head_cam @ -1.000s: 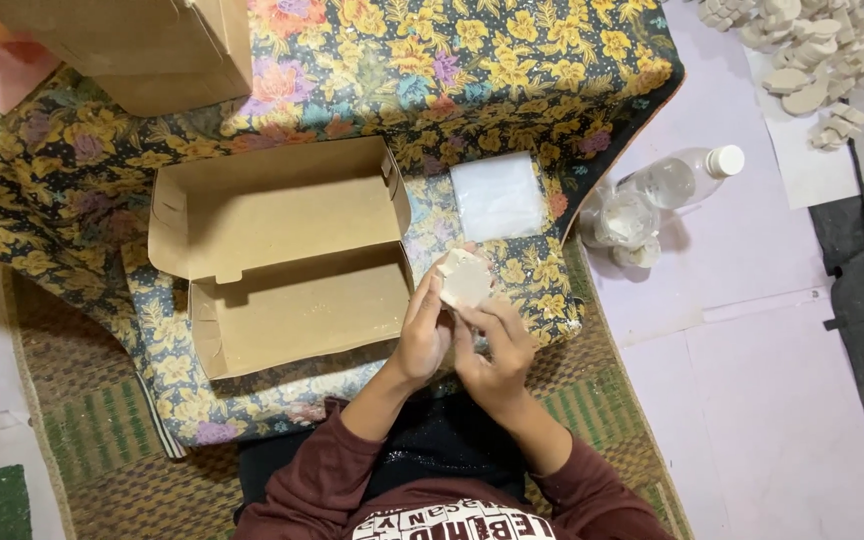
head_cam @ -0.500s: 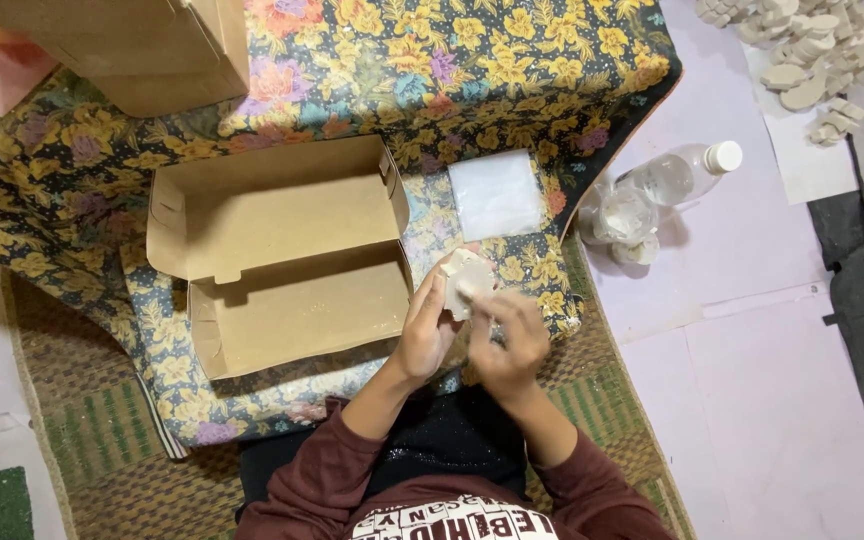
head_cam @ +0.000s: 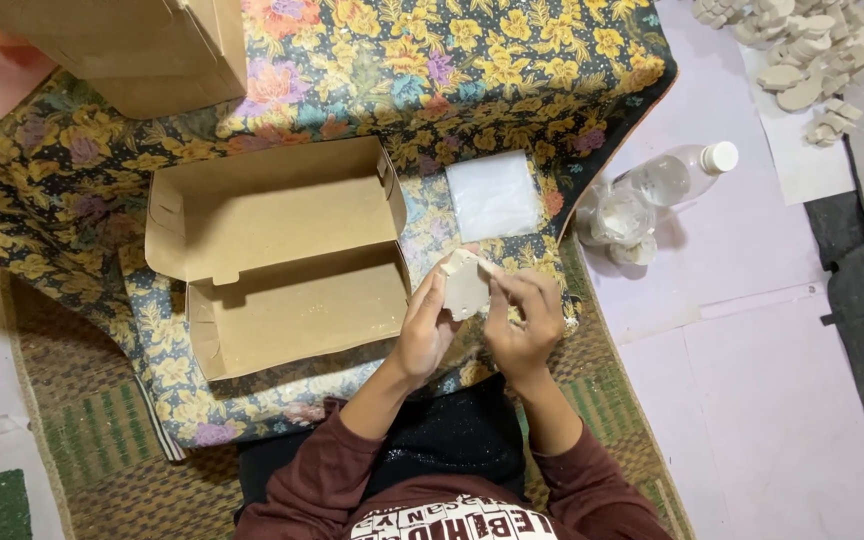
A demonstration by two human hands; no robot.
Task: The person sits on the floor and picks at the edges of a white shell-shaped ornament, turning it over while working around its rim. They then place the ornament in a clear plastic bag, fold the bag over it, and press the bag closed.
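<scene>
The left hand (head_cam: 424, 325) is closed around a small white flat piece (head_cam: 466, 284), holding it up by its left edge, while the right hand (head_cam: 524, 320) pinches the same piece from the other side, fingertips on its upper right edge. Just left of the left hand lies an open brown cardboard box (head_cam: 282, 255), empty inside, and just beyond the piece a square of clear plastic (head_cam: 493, 195) lies on the flowered cloth (head_cam: 472, 70). Farther right of the right hand a clear plastic bottle (head_cam: 664, 185) lies on pale paper, with a heap of white pieces (head_cam: 812, 50) well beyond it.
</scene>
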